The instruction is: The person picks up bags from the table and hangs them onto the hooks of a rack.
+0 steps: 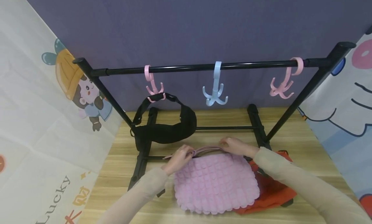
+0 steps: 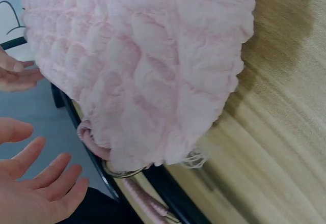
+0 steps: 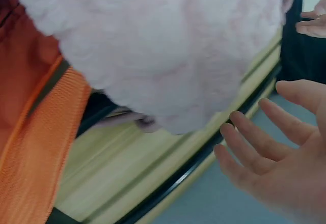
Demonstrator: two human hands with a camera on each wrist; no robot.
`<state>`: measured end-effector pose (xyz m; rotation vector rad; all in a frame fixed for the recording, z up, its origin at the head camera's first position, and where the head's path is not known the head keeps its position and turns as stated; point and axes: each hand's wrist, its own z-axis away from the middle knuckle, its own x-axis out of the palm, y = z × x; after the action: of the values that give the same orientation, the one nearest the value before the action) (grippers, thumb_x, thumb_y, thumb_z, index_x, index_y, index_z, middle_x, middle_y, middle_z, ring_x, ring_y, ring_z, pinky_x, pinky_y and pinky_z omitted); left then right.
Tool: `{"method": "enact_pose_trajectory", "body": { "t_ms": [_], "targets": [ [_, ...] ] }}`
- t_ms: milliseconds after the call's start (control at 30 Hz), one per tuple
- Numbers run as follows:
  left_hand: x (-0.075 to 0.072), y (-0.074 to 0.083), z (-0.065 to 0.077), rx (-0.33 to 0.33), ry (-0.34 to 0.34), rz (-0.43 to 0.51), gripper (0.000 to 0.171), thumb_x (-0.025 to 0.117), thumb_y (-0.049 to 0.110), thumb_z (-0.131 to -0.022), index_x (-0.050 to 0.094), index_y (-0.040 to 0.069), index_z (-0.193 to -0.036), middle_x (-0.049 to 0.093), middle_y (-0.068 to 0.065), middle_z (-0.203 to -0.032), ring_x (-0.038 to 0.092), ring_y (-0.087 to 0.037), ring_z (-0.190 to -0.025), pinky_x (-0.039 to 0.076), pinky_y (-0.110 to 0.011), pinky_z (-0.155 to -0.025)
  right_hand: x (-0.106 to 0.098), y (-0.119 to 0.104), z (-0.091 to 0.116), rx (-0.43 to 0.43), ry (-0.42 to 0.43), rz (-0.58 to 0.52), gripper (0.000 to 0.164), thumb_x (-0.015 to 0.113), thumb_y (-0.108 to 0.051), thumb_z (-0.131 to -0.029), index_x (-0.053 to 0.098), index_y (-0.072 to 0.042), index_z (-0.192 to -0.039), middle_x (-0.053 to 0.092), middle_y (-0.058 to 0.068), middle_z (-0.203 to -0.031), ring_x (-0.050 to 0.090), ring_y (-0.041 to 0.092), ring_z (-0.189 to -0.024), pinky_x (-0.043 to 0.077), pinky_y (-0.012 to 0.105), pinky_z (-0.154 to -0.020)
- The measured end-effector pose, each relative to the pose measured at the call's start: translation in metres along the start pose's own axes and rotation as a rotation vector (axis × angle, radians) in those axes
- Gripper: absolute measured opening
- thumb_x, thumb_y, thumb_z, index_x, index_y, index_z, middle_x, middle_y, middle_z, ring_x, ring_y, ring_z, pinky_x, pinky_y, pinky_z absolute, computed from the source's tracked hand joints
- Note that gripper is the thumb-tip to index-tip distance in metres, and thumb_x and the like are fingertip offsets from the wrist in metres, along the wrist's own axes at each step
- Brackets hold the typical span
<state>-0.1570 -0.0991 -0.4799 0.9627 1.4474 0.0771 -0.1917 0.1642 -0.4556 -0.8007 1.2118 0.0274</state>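
Note:
A pink quilted, puffy handbag with a scalloped edge lies in front of the rack, its thin pink strap arching along the top. My left hand is at the strap's left part; in the left wrist view the fingers are spread, with nothing between them. At the right end of the strap is my right hand. The right wrist view shows its fingers apart and loosely bent beside the bag's edge. A metal ring joins the strap to the bag.
A black rack bar carries a pink hook, a blue hook and another pink hook. A black bag hangs from the left hook. An orange-red bag lies partly under the pink handbag on the wooden tabletop.

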Motion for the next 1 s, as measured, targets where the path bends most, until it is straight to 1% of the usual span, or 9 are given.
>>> {"method": "enact_pose_trajectory", "body": {
  "t_ms": [167, 267, 433, 533, 800, 867, 900, 967, 1000],
  "targets": [
    [0.007, -0.006, -0.002, -0.043, -0.029, 0.007, 0.018, 0.051, 0.009, -0.088, 0.059, -0.002, -0.101, 0.055, -0.013, -0.099, 0.054, -0.026, -0.093, 0.043, -0.039, -0.081, 0.005, 0.01, -0.004, 0.073, -0.071, -0.011, 0.031, 0.052, -0.01, -0.085, 0.054, 0.01, -0.109, 0.058, 0.022, -0.104, 0.056, 0.033, -0.096, 0.044, 0.044, -0.083],
    [0.012, -0.01, -0.003, -0.048, -0.044, -0.001, 0.02, 0.05, 0.008, -0.088, 0.058, -0.003, -0.103, 0.055, -0.015, -0.1, 0.054, -0.028, -0.095, 0.042, -0.04, -0.083, 0.007, 0.013, -0.004, 0.114, -0.112, -0.008, 0.033, 0.053, -0.011, -0.086, 0.052, 0.012, -0.11, 0.056, 0.025, -0.106, 0.055, 0.033, -0.096, 0.042, 0.045, -0.085],
    [0.017, -0.015, -0.007, -0.072, -0.08, -0.008, 0.025, 0.049, 0.006, -0.086, 0.056, -0.005, -0.108, 0.056, -0.018, -0.105, 0.053, -0.03, -0.1, 0.041, -0.041, -0.086, 0.009, 0.018, -0.006, 0.123, -0.177, 0.049, 0.035, 0.053, -0.011, -0.085, 0.051, 0.014, -0.11, 0.053, 0.029, -0.109, 0.049, 0.041, -0.104, 0.038, 0.047, -0.089],
    [0.018, -0.016, -0.01, -0.102, -0.113, -0.002, 0.028, 0.049, 0.008, -0.087, 0.053, -0.006, -0.11, 0.055, -0.019, -0.107, 0.052, -0.031, -0.102, 0.04, -0.041, -0.087, 0.013, 0.022, -0.009, 0.111, -0.199, 0.076, 0.034, 0.053, -0.01, -0.085, 0.052, 0.014, -0.109, 0.054, 0.028, -0.108, 0.049, 0.041, -0.104, 0.038, 0.047, -0.089],
    [0.021, -0.02, -0.015, -0.176, -0.168, -0.022, 0.034, 0.049, 0.012, -0.086, 0.051, -0.006, -0.116, 0.055, -0.017, -0.11, 0.053, -0.029, -0.102, 0.041, -0.039, -0.086, 0.018, 0.027, -0.015, 0.106, -0.225, 0.067, 0.031, 0.055, -0.009, -0.083, 0.055, 0.013, -0.104, 0.058, 0.025, -0.099, 0.055, 0.036, -0.094, 0.042, 0.045, -0.083],
    [0.021, -0.021, -0.016, -0.192, -0.181, -0.027, 0.036, 0.05, 0.013, -0.086, 0.05, -0.006, -0.117, 0.056, -0.017, -0.111, 0.053, -0.028, -0.101, 0.041, -0.039, -0.086, 0.024, 0.038, -0.022, 0.115, -0.236, 0.06, 0.03, 0.056, -0.01, -0.081, 0.056, 0.012, -0.102, 0.059, 0.024, -0.098, 0.055, 0.036, -0.093, 0.042, 0.045, -0.083],
    [0.021, -0.021, -0.016, -0.199, -0.187, -0.03, 0.037, 0.05, 0.014, -0.086, 0.05, -0.005, -0.117, 0.056, -0.017, -0.111, 0.054, -0.028, -0.101, 0.041, -0.039, -0.086, 0.031, 0.051, -0.028, 0.105, -0.24, 0.067, 0.03, 0.057, -0.012, -0.081, 0.057, 0.011, -0.101, 0.06, 0.023, -0.096, 0.056, 0.035, -0.092, 0.043, 0.045, -0.082],
    [0.021, -0.022, -0.017, -0.207, -0.197, -0.031, 0.037, 0.05, 0.015, -0.086, 0.05, -0.005, -0.117, 0.056, -0.017, -0.111, 0.054, -0.028, -0.102, 0.041, -0.038, -0.086, 0.054, 0.09, -0.045, 0.068, -0.241, 0.091, 0.031, 0.057, -0.017, -0.082, 0.058, 0.009, -0.1, 0.061, 0.02, -0.095, 0.057, 0.033, -0.091, 0.044, 0.043, -0.08],
    [0.021, -0.022, -0.017, -0.206, -0.2, -0.032, 0.037, 0.051, 0.015, -0.085, 0.05, -0.005, -0.117, 0.056, -0.017, -0.111, 0.054, -0.027, -0.101, 0.042, -0.038, -0.086, 0.069, 0.116, -0.055, 0.036, -0.23, 0.109, 0.032, 0.057, -0.019, -0.082, 0.058, 0.008, -0.099, 0.061, 0.018, -0.093, 0.058, 0.031, -0.089, 0.045, 0.041, -0.077]
  ]
}}
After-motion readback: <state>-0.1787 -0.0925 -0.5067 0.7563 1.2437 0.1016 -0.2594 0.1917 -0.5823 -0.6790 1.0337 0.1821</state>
